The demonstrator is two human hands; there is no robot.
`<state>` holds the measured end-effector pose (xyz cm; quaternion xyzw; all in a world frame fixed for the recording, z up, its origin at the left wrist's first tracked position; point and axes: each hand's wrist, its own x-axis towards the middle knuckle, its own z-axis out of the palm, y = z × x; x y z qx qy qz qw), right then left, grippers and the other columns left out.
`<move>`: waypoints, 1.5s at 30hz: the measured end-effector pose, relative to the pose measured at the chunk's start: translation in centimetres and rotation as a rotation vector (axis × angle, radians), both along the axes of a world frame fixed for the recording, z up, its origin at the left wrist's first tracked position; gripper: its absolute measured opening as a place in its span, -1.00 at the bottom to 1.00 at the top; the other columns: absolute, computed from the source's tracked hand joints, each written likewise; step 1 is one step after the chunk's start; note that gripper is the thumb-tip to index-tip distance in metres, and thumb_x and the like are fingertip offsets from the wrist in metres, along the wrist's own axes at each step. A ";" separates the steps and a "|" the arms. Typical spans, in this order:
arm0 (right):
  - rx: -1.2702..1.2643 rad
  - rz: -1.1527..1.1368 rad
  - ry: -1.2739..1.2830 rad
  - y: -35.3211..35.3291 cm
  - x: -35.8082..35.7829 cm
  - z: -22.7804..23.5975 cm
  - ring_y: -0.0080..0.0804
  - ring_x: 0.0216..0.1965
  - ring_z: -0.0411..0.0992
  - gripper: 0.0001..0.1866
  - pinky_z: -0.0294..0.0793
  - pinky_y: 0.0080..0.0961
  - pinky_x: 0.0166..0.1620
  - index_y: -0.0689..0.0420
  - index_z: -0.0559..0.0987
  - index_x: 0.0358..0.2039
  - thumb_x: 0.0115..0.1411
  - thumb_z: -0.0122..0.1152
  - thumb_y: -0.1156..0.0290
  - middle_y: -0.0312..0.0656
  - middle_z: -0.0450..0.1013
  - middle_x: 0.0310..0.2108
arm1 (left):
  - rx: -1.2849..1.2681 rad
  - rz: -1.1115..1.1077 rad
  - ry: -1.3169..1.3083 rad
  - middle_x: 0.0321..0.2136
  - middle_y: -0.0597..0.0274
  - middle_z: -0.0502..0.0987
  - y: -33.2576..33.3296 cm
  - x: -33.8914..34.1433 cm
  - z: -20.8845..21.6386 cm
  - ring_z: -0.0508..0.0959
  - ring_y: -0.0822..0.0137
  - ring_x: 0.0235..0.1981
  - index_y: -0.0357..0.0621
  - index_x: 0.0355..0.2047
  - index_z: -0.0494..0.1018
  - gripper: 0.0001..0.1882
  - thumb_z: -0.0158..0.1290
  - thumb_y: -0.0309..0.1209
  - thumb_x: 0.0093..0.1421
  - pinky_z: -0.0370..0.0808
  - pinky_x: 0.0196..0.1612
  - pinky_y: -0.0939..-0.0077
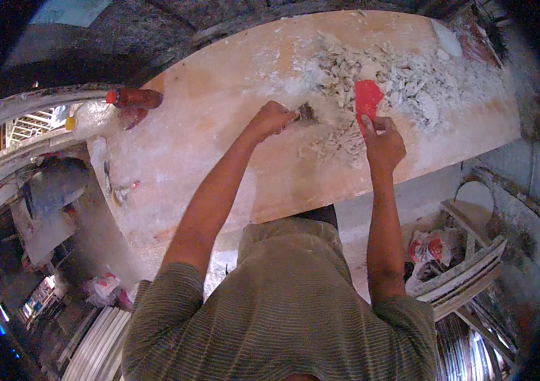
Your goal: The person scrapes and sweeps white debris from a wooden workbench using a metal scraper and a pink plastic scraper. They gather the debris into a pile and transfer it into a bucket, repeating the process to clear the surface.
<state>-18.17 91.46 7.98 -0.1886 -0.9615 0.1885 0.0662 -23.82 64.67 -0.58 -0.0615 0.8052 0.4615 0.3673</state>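
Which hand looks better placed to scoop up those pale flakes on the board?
Probably the right hand: it holds a flat red tool amid the pale flakes. The left hand is beside a dark tuft, farther from most of them.

Bare left hand (274, 120) curled, 12 o'clock; left forearm (226, 168) slanting from 8. Bare right hand (385, 147) pinched, 2 o'clock; right forearm (384, 219) from 4.

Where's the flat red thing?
In the head view, right of centre, the right hand holds the flat red thing, near pale flakes.
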 end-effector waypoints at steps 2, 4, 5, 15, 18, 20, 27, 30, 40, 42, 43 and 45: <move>-0.024 0.022 -0.081 -0.4 1.4 0.3 -0.24 -0.45 0.53 -0.70 0.46 -0.29 -0.42 -0.12 0.61 -0.32 0.08 0.23 -0.03 -0.26 0.56 -0.46 | -0.019 -0.057 -0.026 -0.77 0.19 0.42 -1.4 -0.1 0.7 0.41 0.38 -0.73 -0.29 -0.68 0.48 -0.50 0.09 -0.04 0.07 0.33 -0.65 0.38; -0.002 0.066 -0.270 -1.0 3.4 -0.9 -0.22 -0.44 0.53 -0.75 0.46 -0.27 -0.41 -0.14 0.61 -0.28 0.12 0.19 0.04 -0.24 0.56 -0.46 | -0.080 -0.197 -0.003 -0.78 0.21 0.41 -2.2 -0.2 3.3 0.41 0.37 -0.75 -0.28 -0.68 0.49 -0.52 0.10 -0.05 0.07 0.33 -0.67 0.42; 0.027 0.192 -0.317 -1.7 5.0 -3.0 -0.19 -0.45 0.53 -0.80 0.47 -0.21 -0.41 -0.14 0.59 -0.24 0.14 0.12 0.19 -0.21 0.55 -0.46 | -0.078 -0.164 -0.024 -0.78 0.25 0.39 -3.1 0.2 4.8 0.39 0.39 -0.75 -0.27 -0.65 0.50 -0.53 0.10 -0.05 0.07 0.32 -0.68 0.45; 0.063 0.323 0.032 -6.6 -1.1 -9.6 -0.15 -0.47 0.49 -0.84 0.46 -0.18 -0.42 0.03 0.54 -0.30 0.09 0.11 0.34 -0.16 0.48 -0.50 | -0.057 0.243 -0.129 -0.72 0.36 0.39 -11.8 7.0 5.1 0.32 0.52 -0.71 -0.19 -0.51 0.56 -0.67 0.12 -0.15 0.15 0.25 -0.65 0.56; 0.130 0.245 0.095 -3.7 -2.4 -7.9 -0.16 -0.47 0.49 -0.87 0.45 -0.19 -0.44 0.01 0.56 -0.34 0.08 0.11 0.35 -0.18 0.49 -0.49 | -0.014 0.111 -0.154 -0.71 0.35 0.40 -8.0 5.6 3.2 0.31 0.52 -0.72 -0.20 -0.52 0.57 -0.67 0.12 -0.16 0.16 0.23 -0.67 0.55; 0.174 0.218 0.092 -0.7 -3.1 -7.7 -0.15 -0.46 0.50 -0.89 0.46 -0.19 -0.43 -0.01 0.57 -0.38 0.07 0.12 0.35 -0.18 0.50 -0.49 | 0.052 0.069 -0.040 -0.72 0.35 0.40 -4.7 4.1 1.5 0.30 0.51 -0.73 -0.19 -0.56 0.56 -0.64 0.14 -0.13 0.13 0.22 -0.68 0.54; 0.331 0.104 -0.164 12.1 -5.9 -6.5 -0.12 -0.42 0.53 -0.77 0.49 -0.22 -0.40 -0.03 0.61 -0.36 0.03 0.20 0.14 -0.14 0.54 -0.47 | 0.003 -0.054 -0.058 -0.70 0.31 0.41 0.3 -1.1 2.7 0.32 0.49 -0.72 -0.20 -0.58 0.54 -0.62 0.19 -0.09 0.08 0.22 -0.69 0.52; 0.246 0.053 -0.138 12.4 -5.6 -4.2 -0.12 -0.42 0.54 -0.66 0.48 -0.22 -0.38 -0.03 0.63 -0.32 0.04 0.23 0.00 -0.13 0.55 -0.44 | -0.031 -0.027 -0.039 -0.72 0.33 0.40 -0.5 0.6 3.8 0.30 0.50 -0.75 -0.18 -0.54 0.57 -0.67 0.19 -0.14 0.10 0.22 -0.70 0.54; -0.066 -0.069 -0.112 10.9 2.1 -1.9 -0.14 -0.40 0.53 -0.60 0.46 -0.18 -0.33 -0.01 0.62 -0.32 0.07 0.21 -0.08 -0.22 0.56 -0.44 | 0.086 0.031 0.068 -0.75 0.17 0.43 10.1 -0.6 -2.1 0.37 0.34 -0.77 -0.33 -0.61 0.51 -0.50 0.07 -0.04 0.12 0.35 -0.63 0.37; -0.090 -0.033 -0.123 10.6 3.6 -1.7 -0.14 -0.40 0.53 -0.61 0.45 -0.18 -0.34 -0.01 0.62 -0.32 0.09 0.18 -0.07 -0.20 0.56 -0.42 | 0.044 -0.020 0.017 -0.75 0.11 0.45 9.8 -1.5 0.0 0.42 0.27 -0.75 -0.35 -0.65 0.50 -0.50 0.06 -0.07 0.10 0.41 -0.58 0.31; -0.105 -0.011 -0.127 10.2 4.3 -1.5 -0.14 -0.39 0.54 -0.62 0.45 -0.18 -0.35 -0.01 0.62 -0.31 0.10 0.17 -0.06 -0.19 0.56 -0.42 | 0.001 -0.068 0.055 -0.75 0.08 0.46 9.6 -1.6 1.2 0.45 0.23 -0.74 -0.35 -0.67 0.49 -0.50 0.07 -0.08 0.09 0.43 -0.55 0.29; -0.042 0.095 -0.384 7.1 6.2 -1.9 -0.24 -0.40 0.54 -0.73 0.46 -0.30 -0.33 -0.12 0.65 -0.34 0.02 0.29 0.02 -0.28 0.58 -0.40 | -0.087 -0.144 0.116 -0.75 0.12 0.45 9.6 -2.0 4.1 0.43 0.27 -0.74 -0.32 -0.63 0.51 -0.53 0.08 -0.07 0.10 0.41 -0.57 0.33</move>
